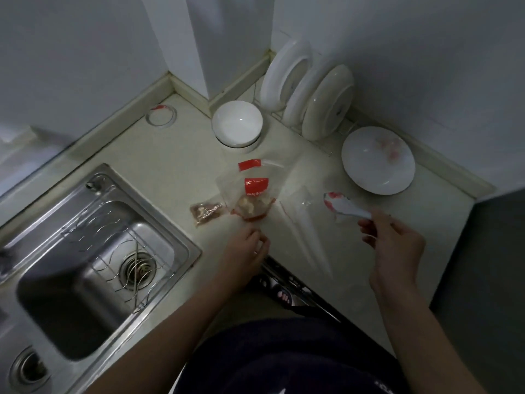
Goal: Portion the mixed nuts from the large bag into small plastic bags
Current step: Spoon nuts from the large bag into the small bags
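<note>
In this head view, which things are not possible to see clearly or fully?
Head view:
1. The left hand: fingertips face away, so whether it pinches the nut bag is unclear.
2. The red label: print too small, blurred.
3. The clear small bags: nearly vanish against the pale counter; count unclear.
4. The spoon: handle end hidden inside the right hand.
5. The sink: cut off by the left edge.

My table (pixel 159 155) looks smooth, matt cream. Sink (pixel 93 260): brushed, shiny metal. Bowl (pixel 237 123) and plate (pixel 377 160): glossy white. Nut bag (pixel 250 200): clear, crinkled plastic.
</note>
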A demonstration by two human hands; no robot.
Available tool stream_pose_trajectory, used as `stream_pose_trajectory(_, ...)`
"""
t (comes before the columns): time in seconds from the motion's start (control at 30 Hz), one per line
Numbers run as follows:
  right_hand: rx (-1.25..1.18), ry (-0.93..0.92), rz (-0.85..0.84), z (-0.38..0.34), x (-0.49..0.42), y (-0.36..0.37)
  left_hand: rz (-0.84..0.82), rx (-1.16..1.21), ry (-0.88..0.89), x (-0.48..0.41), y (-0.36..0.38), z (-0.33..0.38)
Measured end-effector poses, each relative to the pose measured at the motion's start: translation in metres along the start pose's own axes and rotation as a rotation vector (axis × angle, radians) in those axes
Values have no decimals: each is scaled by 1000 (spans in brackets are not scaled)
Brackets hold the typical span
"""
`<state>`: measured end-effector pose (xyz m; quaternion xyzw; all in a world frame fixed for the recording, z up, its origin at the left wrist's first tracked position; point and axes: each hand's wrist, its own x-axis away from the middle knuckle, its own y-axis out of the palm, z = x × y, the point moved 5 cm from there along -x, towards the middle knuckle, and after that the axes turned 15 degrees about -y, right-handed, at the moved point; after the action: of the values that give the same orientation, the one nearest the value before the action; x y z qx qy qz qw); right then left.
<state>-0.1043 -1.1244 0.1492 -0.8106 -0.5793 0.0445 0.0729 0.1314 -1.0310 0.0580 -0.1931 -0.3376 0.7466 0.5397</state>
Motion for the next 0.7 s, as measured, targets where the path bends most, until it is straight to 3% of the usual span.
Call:
stream_pose_trajectory(0.13,28,5,89,6,0,-10,-218,-162,114,-32,42,27)
stream_pose_trajectory(0.27,53,8,134,11,4,-19,-432,-680,159,-61,85,28)
stream_pose_trajectory(0.37,89,-12,163,13,7,-27,-521,-751,106,-69,100,22)
stream_pose_trajectory(0.5,155,-111,173,11,7,-36,-496,-764,82,-72,103,23)
stream_pose_trajectory(0.7,256,-250,111,2,6,-32,-244,-527,114,-79,76,50)
